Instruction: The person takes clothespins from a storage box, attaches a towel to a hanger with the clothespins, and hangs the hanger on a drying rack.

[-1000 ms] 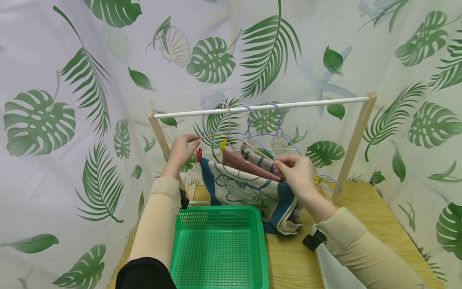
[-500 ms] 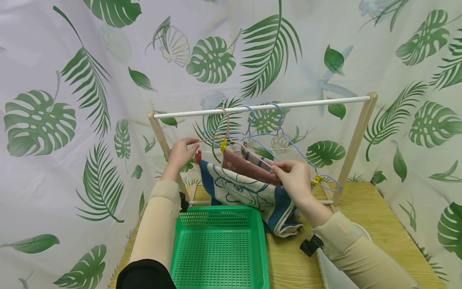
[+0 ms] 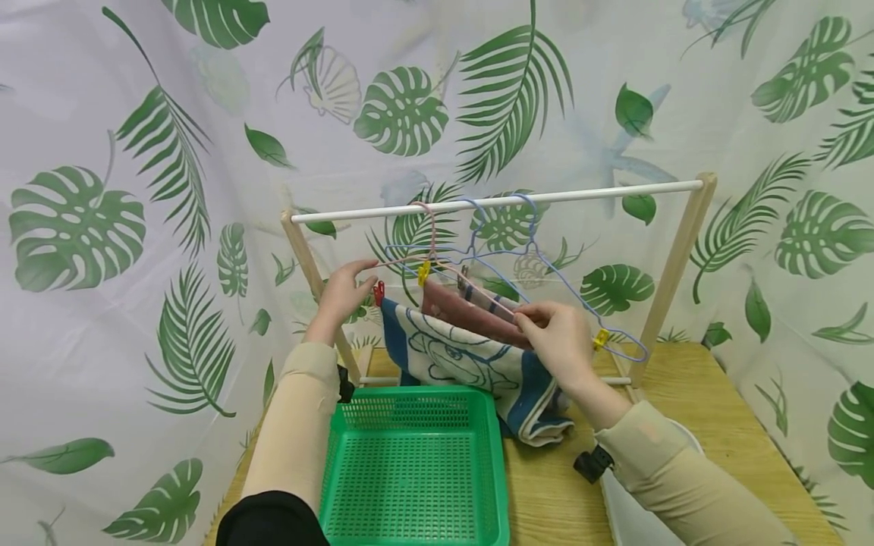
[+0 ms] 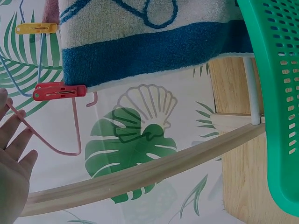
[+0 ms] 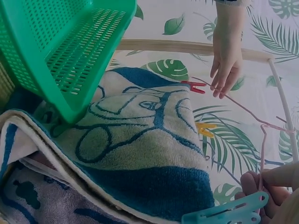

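Observation:
A pink wire hanger (image 3: pixel 478 287) hooks over the white rail of a small drying rack. My right hand (image 3: pixel 561 340) pinches its right arm between thumb and fingers. At the other end, my left hand (image 3: pixel 339 299) touches the wire with loosely straight fingers, thumb apart. A white towel (image 3: pixel 464 353) with blue borders and line drawing hangs from this hanger. A red clip (image 4: pixel 60 91) grips its left corner, while a teal clip (image 5: pixel 229 210) sits at its right corner beside my right fingers. In the head view my right hand hides that corner.
Behind hang blue hangers (image 3: pixel 532 235) with a dusty-pink cloth (image 3: pixel 471 315), a striped cloth and yellow clips (image 3: pixel 424 273). The rack's rail (image 3: pixel 601 195) runs between wooden legs. A green basket (image 3: pixel 500 470) stands in front; a white container (image 3: pixel 635 504) is partly under my right forearm.
The pink hanger's hook has dropped slightly and settled on the rail. My right hand has shifted slightly left, and the towel's top edge has moved a little. My left hand stays nearly in place.

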`<state>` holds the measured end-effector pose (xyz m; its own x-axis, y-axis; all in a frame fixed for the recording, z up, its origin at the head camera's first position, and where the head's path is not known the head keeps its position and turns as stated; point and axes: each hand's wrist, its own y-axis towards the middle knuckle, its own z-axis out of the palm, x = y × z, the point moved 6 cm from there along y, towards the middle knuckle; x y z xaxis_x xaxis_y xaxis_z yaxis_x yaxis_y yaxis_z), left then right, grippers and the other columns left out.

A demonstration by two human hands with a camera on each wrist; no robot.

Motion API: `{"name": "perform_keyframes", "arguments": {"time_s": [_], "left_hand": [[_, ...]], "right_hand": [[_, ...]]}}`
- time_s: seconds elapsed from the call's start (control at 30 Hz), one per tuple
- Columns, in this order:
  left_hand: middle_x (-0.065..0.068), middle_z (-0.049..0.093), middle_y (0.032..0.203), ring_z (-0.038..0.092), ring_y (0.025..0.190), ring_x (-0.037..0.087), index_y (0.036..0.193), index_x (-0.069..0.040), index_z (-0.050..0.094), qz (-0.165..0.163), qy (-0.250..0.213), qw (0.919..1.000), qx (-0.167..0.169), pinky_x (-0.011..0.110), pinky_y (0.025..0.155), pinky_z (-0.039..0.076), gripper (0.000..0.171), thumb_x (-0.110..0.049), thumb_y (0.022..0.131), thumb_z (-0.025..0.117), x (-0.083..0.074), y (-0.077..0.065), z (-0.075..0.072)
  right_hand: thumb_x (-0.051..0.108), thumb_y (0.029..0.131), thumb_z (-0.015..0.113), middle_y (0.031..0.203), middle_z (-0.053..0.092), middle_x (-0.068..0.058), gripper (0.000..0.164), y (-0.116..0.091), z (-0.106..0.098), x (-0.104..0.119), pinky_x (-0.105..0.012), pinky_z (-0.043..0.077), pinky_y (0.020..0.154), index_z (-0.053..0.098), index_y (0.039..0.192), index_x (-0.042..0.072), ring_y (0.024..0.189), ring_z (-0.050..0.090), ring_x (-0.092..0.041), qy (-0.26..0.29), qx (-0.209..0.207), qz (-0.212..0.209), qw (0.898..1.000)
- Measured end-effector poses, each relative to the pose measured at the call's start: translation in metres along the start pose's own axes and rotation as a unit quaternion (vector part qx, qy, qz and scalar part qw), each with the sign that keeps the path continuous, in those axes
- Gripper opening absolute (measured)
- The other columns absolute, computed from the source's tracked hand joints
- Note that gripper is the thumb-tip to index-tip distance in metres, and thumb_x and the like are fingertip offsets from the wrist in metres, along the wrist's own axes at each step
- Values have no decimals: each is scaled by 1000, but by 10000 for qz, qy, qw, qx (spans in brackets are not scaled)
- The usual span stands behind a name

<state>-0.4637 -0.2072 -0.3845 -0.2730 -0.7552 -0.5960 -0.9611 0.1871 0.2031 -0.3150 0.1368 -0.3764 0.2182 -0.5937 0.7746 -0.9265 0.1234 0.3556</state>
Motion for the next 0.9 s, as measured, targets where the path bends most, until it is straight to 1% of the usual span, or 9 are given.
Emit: {"name": "perform_keyframes", "arguments": {"time_s": [0.07, 0.27, 0.37, 0.47, 0.53, 0.6, 0.73, 0.83, 0.9], "left_hand": [[16, 50, 163, 43, 154, 36, 156, -12, 53, -20, -2, 10000, 16, 55, 128, 38, 46, -24, 112, 56, 1, 0, 0], [17, 45, 166, 40, 156, 37, 159, -11, 49, 59, 21, 10000, 60, 55, 130, 34, 48, -24, 113, 55, 3, 1, 0], [17, 43, 168, 37, 158, 37, 160, -10, 47, 94, 26, 9999, 108, 54, 131, 32, 50, -24, 113, 54, 3, 0, 0], [17, 42, 168, 36, 158, 37, 161, -9, 45, 128, 12, 9998, 136, 54, 132, 31, 51, -22, 113, 54, 3, -2, 0], [17, 41, 168, 36, 158, 37, 162, -9, 45, 171, 17, 9998, 132, 54, 132, 31, 51, -21, 113, 54, 3, -4, 1], [18, 41, 169, 36, 158, 38, 161, -9, 45, 230, 64, 9996, 121, 55, 132, 31, 51, -20, 113, 55, 2, -6, 1], [21, 40, 168, 36, 158, 40, 159, -7, 48, 398, 215, 9989, 89, 57, 131, 32, 49, -18, 112, 57, 1, -13, 1], [22, 43, 166, 37, 157, 41, 156, -4, 52, 511, 257, 9983, 117, 58, 130, 32, 47, -16, 111, 58, 1, -20, 3], [23, 46, 164, 39, 155, 42, 154, -3, 54, 590, 276, 9977, 165, 58, 129, 34, 45, -16, 110, 59, 2, -27, 7]], "right_hand": [[15, 102, 74, 95, 81, -16, 16, -1, 1, 2, -19, 53, 58, 83, 106, 4, 78, 73, -24, -57, 9, -98, 9999], [18, 102, 74, 96, 82, -14, 16, -3, 5, 7, -21, 54, 62, 84, 105, 5, 80, 74, -24, -149, 84, -267, 9995], [19, 102, 74, 95, 82, -12, 17, -5, 5, 9, -25, 54, 62, 84, 106, 6, 78, 74, -23, -321, 123, -394, 9986], [18, 102, 74, 95, 82, -12, 16, -7, 3, 12, -33, 57, 65, 84, 105, 6, 78, 74, -25, -584, 68, -688, 9959], [15, 101, 74, 95, 82, -12, 14, -8, 0, 14, -38, 59, 66, 84, 105, 6, 79, 75, -26, -777, -54, -978, 9922], [11, 99, 76, 94, 82, -14, 11, -9, -2, 15, -42, 60, 66, 83, 104, 4, 78, 75, -27, -965, -256, -1326, 9861], [4, 95, 79, 93, 82, -14, 7, -14, -10, 17, -45, 60, 64, 83, 101, 3, 76, 75, -29, -1192, -662, -1894, 9724], [1, 94, 79, 94, 82, -15, 8, -18, -18, 17, -48, 62, 67, 83, 100, 2, 81, 77, -31, -1247, -860, -2103, 9658], [2, 94, 79, 95, 82, -15, 8, -21, -23, 15, -49, 63, 68, 82, 101, 2, 84, 78, -33, -1278, -930, -2140, 9639]]}}
